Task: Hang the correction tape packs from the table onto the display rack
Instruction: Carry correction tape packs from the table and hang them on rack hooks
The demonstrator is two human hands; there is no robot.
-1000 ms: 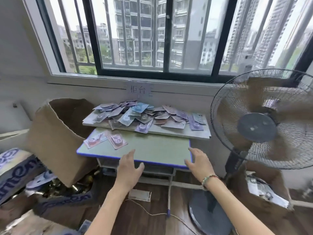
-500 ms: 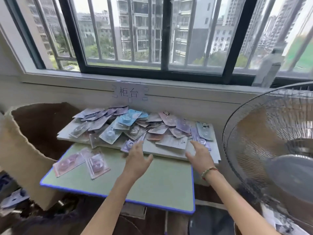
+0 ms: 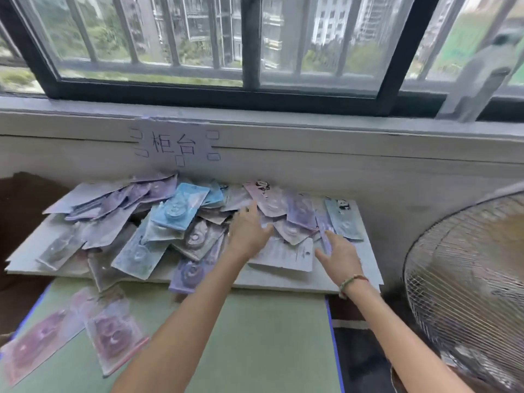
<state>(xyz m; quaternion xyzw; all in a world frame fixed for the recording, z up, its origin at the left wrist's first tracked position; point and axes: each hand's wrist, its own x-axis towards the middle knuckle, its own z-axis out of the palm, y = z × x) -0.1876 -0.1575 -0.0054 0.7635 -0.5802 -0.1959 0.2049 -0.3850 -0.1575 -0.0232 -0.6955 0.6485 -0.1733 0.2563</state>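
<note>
A heap of correction tape packs [image 3: 175, 214] in blue, purple and grey lies on a white board [image 3: 22, 259] under the window. Two pink packs [image 3: 113, 338] lie apart on the green table [image 3: 255, 336] at the front left. My left hand [image 3: 248, 231] reaches over the middle of the heap, fingers straight, holding nothing. My right hand [image 3: 338, 256] hovers over the heap's right side with fingers extended beside a purple pack [image 3: 302, 211]. No display rack is in view.
A standing fan [image 3: 465, 293] fills the right edge, close to my right arm. A paper sign [image 3: 174, 143] is taped to the wall below the window sill. A brown cardboard box [image 3: 17, 194] stands at the left.
I have come closer to the table. Both hands have moved forward from the table's front edge to over the heap of packs.
</note>
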